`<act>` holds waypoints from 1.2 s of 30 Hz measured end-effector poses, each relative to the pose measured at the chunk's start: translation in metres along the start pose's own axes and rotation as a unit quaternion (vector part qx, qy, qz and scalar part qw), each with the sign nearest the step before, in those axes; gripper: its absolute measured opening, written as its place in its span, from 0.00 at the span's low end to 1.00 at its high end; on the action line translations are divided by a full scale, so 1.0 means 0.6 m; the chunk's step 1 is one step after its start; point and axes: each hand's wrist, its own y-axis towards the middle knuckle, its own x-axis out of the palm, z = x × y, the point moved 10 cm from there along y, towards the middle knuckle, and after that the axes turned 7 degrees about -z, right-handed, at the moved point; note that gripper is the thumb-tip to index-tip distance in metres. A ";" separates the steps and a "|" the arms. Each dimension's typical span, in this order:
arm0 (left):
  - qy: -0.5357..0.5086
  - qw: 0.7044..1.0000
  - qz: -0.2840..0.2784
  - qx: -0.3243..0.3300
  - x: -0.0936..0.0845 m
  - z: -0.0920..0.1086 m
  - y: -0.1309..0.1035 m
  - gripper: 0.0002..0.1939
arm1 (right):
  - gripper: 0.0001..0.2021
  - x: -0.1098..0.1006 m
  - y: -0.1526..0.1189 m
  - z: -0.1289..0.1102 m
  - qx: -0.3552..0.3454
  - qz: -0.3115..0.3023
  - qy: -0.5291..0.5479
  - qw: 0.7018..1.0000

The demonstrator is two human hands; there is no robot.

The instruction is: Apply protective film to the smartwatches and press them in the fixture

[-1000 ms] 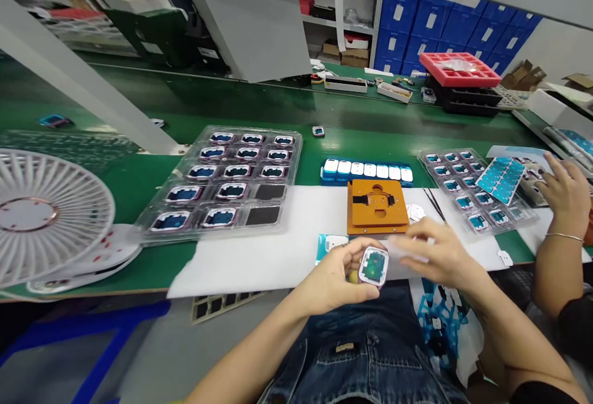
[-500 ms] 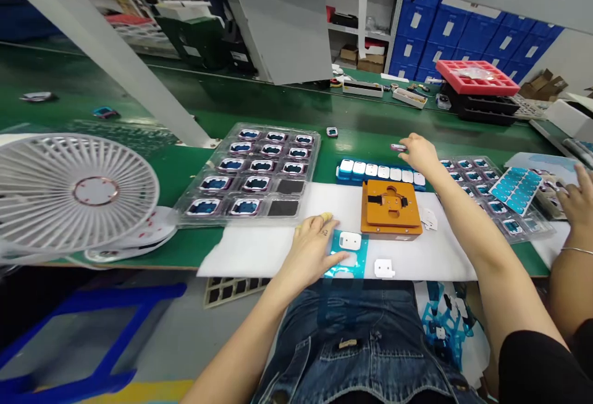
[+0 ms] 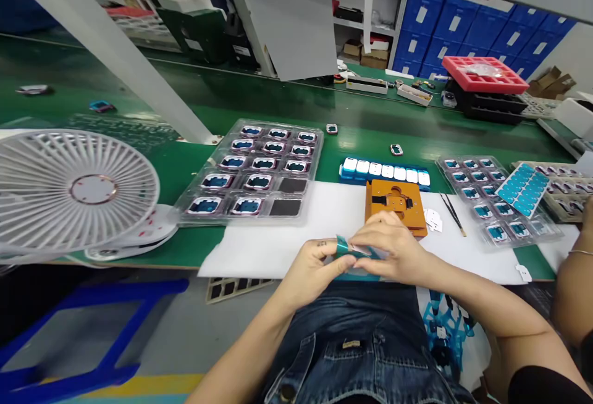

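My left hand (image 3: 311, 270) and my right hand (image 3: 399, 248) are close together at the bench's front edge, above the white foam sheet (image 3: 269, 249). Between their fingertips they grip a piece of blue film (image 3: 341, 246), lifted and bent. Part of that film is hidden behind my right fingers. Just beyond the hands sits an orange fixture block (image 3: 407, 218). A blue strip (image 3: 384, 175) carrying several white pads lies behind it. White die-cut pieces (image 3: 433, 220) rest at the block's right side, near black tweezers (image 3: 452, 214).
On the left stand a clear tray (image 3: 250, 163) of framed parts and a white fan (image 3: 78, 191). A second parts tray (image 3: 500, 206) lies at right, with a blue sticker sheet (image 3: 523, 189) on it. A small framed part (image 3: 396, 149) lies farther back. Another person's arm (image 3: 574, 268) is at far right.
My right hand has let go of the small framed part at the back and come to the front. My left hand has lifted the blue film off the foam; both hands now hold it.
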 end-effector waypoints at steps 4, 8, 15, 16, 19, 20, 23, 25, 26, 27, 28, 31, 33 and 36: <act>0.030 0.999 -0.025 0.034 0.010 0.016 -0.001 0.09 | 0.06 -0.029 -0.004 0.044 0.098 0.039 0.159 0.982; 0.030 0.999 0.016 -0.024 -0.009 -0.014 -0.003 0.09 | 0.05 -0.110 -0.010 0.141 0.201 0.101 0.105 0.969; 0.008 0.993 0.078 -0.085 -0.036 -0.053 -0.016 0.12 | 0.07 -0.101 -0.006 0.224 0.216 -0.030 0.001 0.976; 0.005 0.993 0.079 -0.087 -0.037 -0.055 -0.016 0.13 | 0.09 -0.100 -0.007 0.219 0.198 -0.022 -0.015 0.980; -0.001 0.993 0.080 -0.088 -0.039 -0.058 -0.015 0.13 | 0.11 -0.110 -0.019 0.197 0.152 0.022 -0.054 0.987; -0.002 0.993 0.078 -0.088 -0.040 -0.057 -0.014 0.13 | 0.08 -0.109 -0.025 0.189 0.140 0.024 -0.067 0.988; -0.004 0.995 0.065 -0.079 -0.030 -0.048 -0.011 0.12 | 0.06 -0.106 -0.042 0.154 0.122 0.029 -0.101 0.987; 0.014 0.997 0.042 -0.056 -0.011 -0.028 -0.010 0.10 | 0.09 -0.103 -0.056 0.117 0.123 0.058 -0.070 0.988; 0.028 0.999 0.024 -0.038 0.004 -0.015 -0.010 0.10 | 0.12 -0.095 -0.062 0.096 0.125 0.061 -0.027 0.990; 0.042 0.999 0.000 -0.015 0.022 0.001 -0.011 0.10 | 0.14 -0.079 -0.068 0.074 0.127 0.049 0.030 0.990; 0.053 0.998 -0.032 0.010 0.042 0.017 -0.012 0.10 | 0.14 -0.056 -0.075 0.055 0.135 0.018 0.096 0.986; 0.071 0.989 -0.115 0.066 0.078 0.051 -0.010 0.10 | 0.09 0.017 -0.127 0.031 0.202 -0.054 0.252 0.945; 0.098 0.987 -0.102 0.073 0.052 0.055 0.005 0.09 | 0.13 0.064 -0.193 0.052 0.278 -0.067 0.353 0.891; 0.203 0.976 0.006 0.072 -0.057 0.048 0.039 0.10 | 0.22 0.142 -0.314 0.104 0.398 -0.091 0.484 0.774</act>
